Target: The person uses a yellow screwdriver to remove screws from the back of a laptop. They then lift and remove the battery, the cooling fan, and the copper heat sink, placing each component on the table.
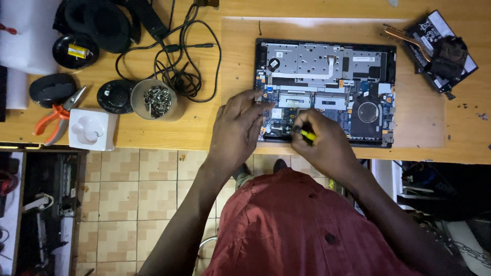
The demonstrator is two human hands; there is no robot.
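- Wooden and pale brown, the workbench carries an opened laptop lying bottom-up near its front edge, with the cover off so that we see the metal shielding, the circuit board and a round fan at the lower right of the case.
- We see the right hand closed around a small screwdriver with a yellow and black handle; the tool is over the front edge of the laptop, near the middle of the board. We cannot make out its tip.
- The left hand lies flat, fingers loosely spread, on the front left corner of the laptop, its fingertips touching the board and holding nothing.
- The two hands are close together, the screwdriver between them.
- To the left of the laptop, well apart from the hands, we find a round cup of screws, a tangle of black cable behind it, and a white square box by the bench edge.
- Orange-handled pliers lie just beside that box, near the left end.
- At the far right corner a removed cooling fan with copper pipe sits on a flat dark part.
- We wear a red shirt, seen below the bench over a tiled floor.
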